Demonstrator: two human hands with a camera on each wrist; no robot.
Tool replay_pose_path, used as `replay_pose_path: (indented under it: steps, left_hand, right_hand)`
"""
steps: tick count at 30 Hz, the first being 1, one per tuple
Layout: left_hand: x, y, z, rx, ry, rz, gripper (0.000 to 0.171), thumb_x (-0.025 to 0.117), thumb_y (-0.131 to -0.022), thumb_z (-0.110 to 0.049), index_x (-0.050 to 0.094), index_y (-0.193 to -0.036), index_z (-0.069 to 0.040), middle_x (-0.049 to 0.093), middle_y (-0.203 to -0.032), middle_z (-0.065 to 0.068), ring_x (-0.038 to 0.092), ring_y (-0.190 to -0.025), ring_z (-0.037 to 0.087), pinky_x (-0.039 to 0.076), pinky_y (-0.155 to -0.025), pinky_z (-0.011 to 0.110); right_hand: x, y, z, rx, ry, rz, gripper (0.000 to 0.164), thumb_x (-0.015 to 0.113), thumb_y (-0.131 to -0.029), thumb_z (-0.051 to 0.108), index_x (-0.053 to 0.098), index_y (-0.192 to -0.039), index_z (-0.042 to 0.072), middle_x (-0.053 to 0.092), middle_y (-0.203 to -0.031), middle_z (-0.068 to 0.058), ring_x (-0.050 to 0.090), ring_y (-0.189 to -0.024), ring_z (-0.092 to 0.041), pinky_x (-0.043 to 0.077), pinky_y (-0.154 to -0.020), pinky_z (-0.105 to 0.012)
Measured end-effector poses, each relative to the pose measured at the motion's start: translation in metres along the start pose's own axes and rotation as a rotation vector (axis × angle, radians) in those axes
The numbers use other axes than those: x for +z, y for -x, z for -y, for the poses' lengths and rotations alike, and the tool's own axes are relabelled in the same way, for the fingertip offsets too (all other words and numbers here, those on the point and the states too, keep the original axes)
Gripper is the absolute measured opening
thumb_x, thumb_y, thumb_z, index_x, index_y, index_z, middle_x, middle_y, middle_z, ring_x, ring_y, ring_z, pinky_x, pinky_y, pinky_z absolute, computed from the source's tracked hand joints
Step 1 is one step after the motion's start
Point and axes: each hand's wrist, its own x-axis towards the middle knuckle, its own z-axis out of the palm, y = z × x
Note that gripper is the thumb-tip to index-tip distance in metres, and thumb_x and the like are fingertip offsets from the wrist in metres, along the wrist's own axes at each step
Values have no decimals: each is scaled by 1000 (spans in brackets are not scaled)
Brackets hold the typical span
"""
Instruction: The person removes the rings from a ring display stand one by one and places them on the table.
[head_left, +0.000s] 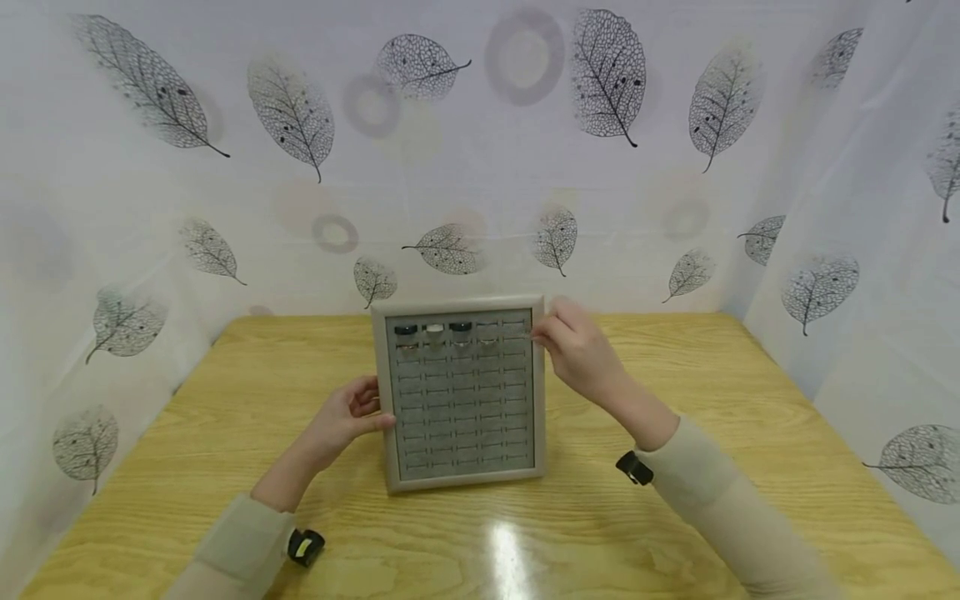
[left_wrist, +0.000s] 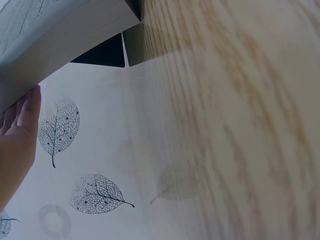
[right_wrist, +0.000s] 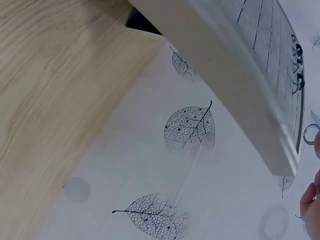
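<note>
Pale sleeves (head_left: 243, 537) lie nearest the head camera; beyond, the ring display (head_left: 465, 392) stands mid-worktop (head_left: 637, 542), slots facing near, likely for easy reach. The left hand (head_left: 341, 423) grips its left edge, seemingly steadying it; the right hand (head_left: 581, 346), narrowly closed, meets its far right corner. Left wrist: a dark piece (left_wrist: 102, 54), probably a prop, shows behind the display. Right wrist: fingertips pinch a ring (right_wrist: 305, 137).

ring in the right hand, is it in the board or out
Out: the right wrist view shows the ring outside the board, held by the right hand.
</note>
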Motion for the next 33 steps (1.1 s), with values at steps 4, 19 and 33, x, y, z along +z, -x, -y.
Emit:
replay_pose_path:
  steps: [4, 19, 33]
  left_hand:
    - [1, 0, 0, -5, -4, -2, 65, 65, -80, -8, 28, -129, 11, 41, -124, 27, 45, -112, 32, 45, -84, 29]
    - [1, 0, 0, -2, -20, -3, 63, 64, -81, -7, 28, -129, 11, 41, -124, 27, 45, -112, 31, 44, -85, 29]
    - [2, 0, 0, -19, -27, -19, 63, 65, -80, -8, 29, -129, 10, 41, -125, 27, 45, -112, 31, 44, -84, 28]
  right_hand:
    - [-13, 13, -7, 8, 29, 15, 13, 59, -81, 5, 55, -72, -3, 44, -71, -9, 40, -61, -23, 36, -54, -32]
    - [-26, 54, -30, -3, 43, 75, 30, 46, -92, 19, 56, -72, -1, 43, -65, -5, 38, -55, -20, 29, -50, -32]
    - [-7, 104, -46, 107, -9, 477, 15, 71, -69, -2, 57, -73, 2, 49, -70, -3, 48, -60, -16, 42, -51, -24]
